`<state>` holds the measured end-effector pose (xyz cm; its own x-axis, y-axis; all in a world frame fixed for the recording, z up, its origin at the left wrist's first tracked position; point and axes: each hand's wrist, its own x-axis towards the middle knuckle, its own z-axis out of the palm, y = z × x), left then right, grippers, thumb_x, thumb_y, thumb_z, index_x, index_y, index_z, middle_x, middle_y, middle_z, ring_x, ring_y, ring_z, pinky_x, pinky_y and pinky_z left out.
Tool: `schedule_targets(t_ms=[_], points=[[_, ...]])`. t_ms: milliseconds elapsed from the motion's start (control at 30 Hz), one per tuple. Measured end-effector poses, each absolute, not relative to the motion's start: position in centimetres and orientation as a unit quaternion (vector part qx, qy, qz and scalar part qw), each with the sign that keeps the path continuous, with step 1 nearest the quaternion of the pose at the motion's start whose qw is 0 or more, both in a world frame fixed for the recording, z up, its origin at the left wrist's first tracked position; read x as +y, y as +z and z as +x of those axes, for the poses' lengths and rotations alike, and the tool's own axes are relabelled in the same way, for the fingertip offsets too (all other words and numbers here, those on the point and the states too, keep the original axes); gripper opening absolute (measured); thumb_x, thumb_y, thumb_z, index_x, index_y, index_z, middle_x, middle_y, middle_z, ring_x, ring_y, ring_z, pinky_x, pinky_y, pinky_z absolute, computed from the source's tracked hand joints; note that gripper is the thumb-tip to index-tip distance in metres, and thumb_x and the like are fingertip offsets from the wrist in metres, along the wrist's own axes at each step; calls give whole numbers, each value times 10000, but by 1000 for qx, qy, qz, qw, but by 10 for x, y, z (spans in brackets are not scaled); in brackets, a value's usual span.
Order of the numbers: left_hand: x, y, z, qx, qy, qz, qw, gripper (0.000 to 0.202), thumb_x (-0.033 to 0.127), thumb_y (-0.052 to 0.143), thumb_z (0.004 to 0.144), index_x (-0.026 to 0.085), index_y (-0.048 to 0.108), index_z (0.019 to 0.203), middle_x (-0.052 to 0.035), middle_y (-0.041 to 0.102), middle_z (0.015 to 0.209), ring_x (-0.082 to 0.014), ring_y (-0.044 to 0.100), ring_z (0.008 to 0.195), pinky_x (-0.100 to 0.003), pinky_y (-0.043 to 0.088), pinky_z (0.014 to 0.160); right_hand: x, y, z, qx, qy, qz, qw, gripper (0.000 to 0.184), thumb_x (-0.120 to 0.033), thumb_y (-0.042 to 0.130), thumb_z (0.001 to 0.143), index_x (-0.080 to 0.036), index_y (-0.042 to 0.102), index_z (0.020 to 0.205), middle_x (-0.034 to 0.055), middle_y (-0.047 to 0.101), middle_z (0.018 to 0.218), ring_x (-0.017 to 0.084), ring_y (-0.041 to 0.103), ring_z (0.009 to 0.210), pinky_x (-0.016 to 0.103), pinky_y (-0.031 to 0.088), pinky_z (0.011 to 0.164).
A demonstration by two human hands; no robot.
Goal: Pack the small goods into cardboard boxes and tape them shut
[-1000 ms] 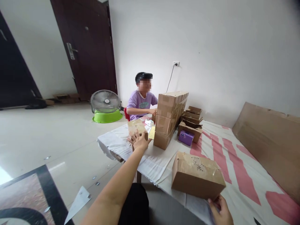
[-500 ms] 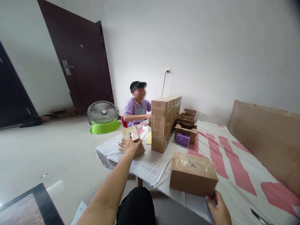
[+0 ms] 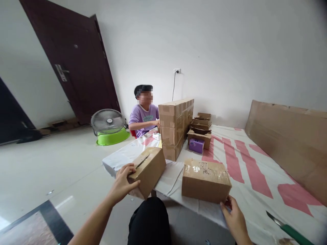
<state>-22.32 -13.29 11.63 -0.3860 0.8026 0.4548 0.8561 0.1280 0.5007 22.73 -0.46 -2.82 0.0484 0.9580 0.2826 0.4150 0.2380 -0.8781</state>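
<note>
My left hand (image 3: 124,183) grips the near left end of a tilted cardboard box (image 3: 153,172), fingers on top and thumb on its near side. A dark slit runs along that box's top. At the table's front edge rests a second cardboard box (image 3: 206,189), with clear tape and dark printed marks on top. The fingers of my right hand (image 3: 234,216) close round its lower right corner. Lower right on the table, a knife with a green handle (image 3: 295,232) lies near my right hand.
A wall of stacked cardboard boxes (image 3: 172,126) stands mid-table. Beside it are open boxes (image 3: 201,136) and a purple pack (image 3: 196,145). Behind the stack sits a person in a purple shirt (image 3: 143,117). A large cardboard sheet (image 3: 286,143) leans at right; a fan (image 3: 108,121) stands left.
My left hand has drawn the left box nearer and turned it, tilting it at the table edge. My right hand stays at the other box's corner. More of the knife's green handle shows.
</note>
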Motion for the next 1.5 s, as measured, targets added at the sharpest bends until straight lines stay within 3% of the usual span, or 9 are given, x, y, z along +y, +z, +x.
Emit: schedule_targets(t_ms=[333,500,600,700,800,933,1133,1333,1500], points=[[-95,121,-194,-663,-298,-686,3,267,323,597,634,227,508,867,-79,513,1257,-288,379,1239,-421,325,1040,-13,-17,223,-644,244,-555,467,415,-467,542,743,-175,586,1035,100,693,936,248,661,854,366,504,783],[-80,112,-149,-751,-279,-590,103,375,228,598,612,230,546,984,-81,433,1348,-371,213,1353,-546,190,1088,-14,-18,224,-650,234,-551,468,379,-421,538,764,-170,585,1044,91,692,930,231,657,843,358,506,786],[-84,104,-104,-696,-346,-608,165,360,183,580,685,234,537,1039,-93,445,1333,-344,252,1351,-537,143,1112,-15,-18,225,-657,236,-544,466,371,-409,531,778,-166,579,1055,90,685,948,222,651,848,354,507,790],[-73,102,-64,-597,-421,-677,88,298,227,547,770,228,521,1068,-101,483,1267,-274,410,1248,-434,317,1057,-16,-19,225,-663,234,-540,462,391,-416,523,798,-163,548,1094,98,665,985,224,640,872,366,500,816],[-40,102,-40,-600,-491,-631,-33,215,284,502,814,205,542,1010,-95,540,1096,-232,537,1040,-369,455,885,-17,-22,224,-661,228,-543,466,484,-429,529,812,-165,463,1212,111,630,1074,226,625,925,380,492,848],[-5,98,-31,-600,-524,-597,-94,67,263,519,755,199,538,762,-13,518,795,-160,544,718,-300,478,694,-18,-28,224,-652,177,-552,489,560,-462,546,813,-159,406,1262,125,606,1058,235,609,910,396,497,827],[-10,83,-37,-531,-569,-604,-171,172,329,528,756,201,525,872,-16,537,843,-164,549,772,-285,472,709,-24,-28,219,-659,45,-560,500,526,-535,602,764,-170,464,1118,163,568,1027,307,540,980,470,476,817],[-2,72,-40,-547,-610,-534,-206,384,444,581,728,197,505,1012,-63,565,1018,-213,565,910,-343,473,811,-23,-19,219,-663,120,-567,474,436,-431,612,759,-189,475,1095,93,589,965,244,579,886,406,511,777],[1,72,-36,-553,-611,-514,-239,353,451,566,736,186,525,964,-68,600,988,-224,595,924,-348,488,793,-23,20,270,-646,140,-578,479,455,-378,545,773,-193,495,1186,114,585,1166,232,580,1012,377,498,836]])
